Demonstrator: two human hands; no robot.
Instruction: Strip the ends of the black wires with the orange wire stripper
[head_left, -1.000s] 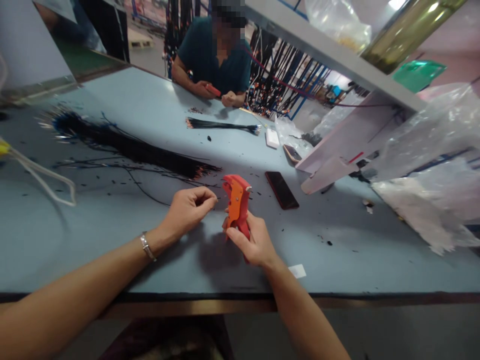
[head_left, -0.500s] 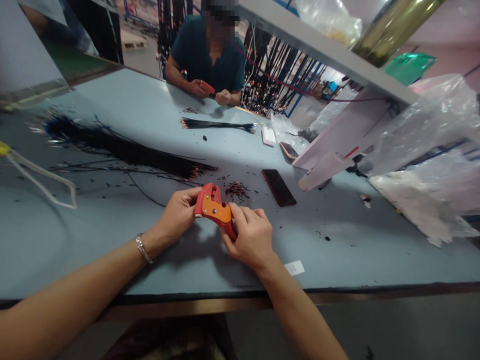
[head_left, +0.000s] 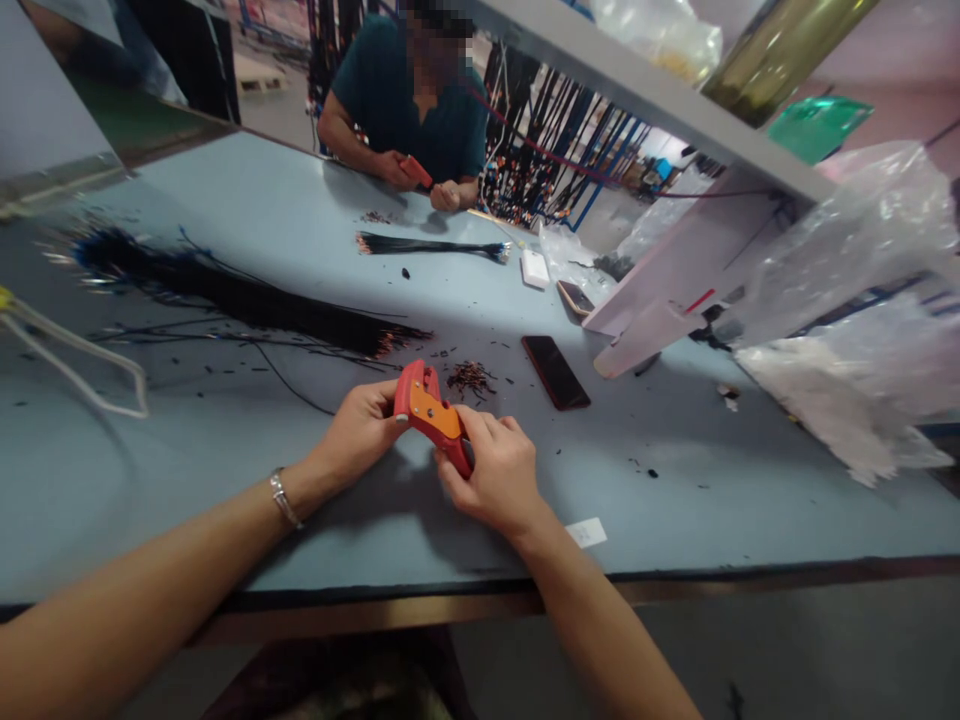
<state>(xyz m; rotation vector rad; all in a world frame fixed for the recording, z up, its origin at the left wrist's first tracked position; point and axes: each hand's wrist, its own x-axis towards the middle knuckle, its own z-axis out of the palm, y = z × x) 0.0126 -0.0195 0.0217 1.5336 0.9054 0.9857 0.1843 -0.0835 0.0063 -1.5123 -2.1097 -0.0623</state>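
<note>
A red and orange hand tool (head_left: 435, 415) is held over the table, its handles in my right hand (head_left: 495, 465), whose fingers wrap round them. At the tool's head, my left hand (head_left: 364, 425) has its thumb and fingers pinched together; what they hold is hidden. Beyond the hands lies a thick bundle of black wires (head_left: 262, 305) with bare copper ends pointing right. A loose black wire runs from it toward my left hand. Just past the tool is a small pile of cut wire scraps (head_left: 471, 378).
Across the grey-blue table (head_left: 675, 530), a person (head_left: 420, 110) holds a red tool near a thinner wire bundle (head_left: 431, 247). A dark phone (head_left: 556, 372), a white box (head_left: 534, 269) and plastic bags (head_left: 847, 260) lie to the right. A label (head_left: 586, 532) is near the front edge.
The tool has tilted slightly in my hands, and its head now sits closer to my left fingertips. The whole view has shifted a little. The other person's red tool is tilted more upright.
</note>
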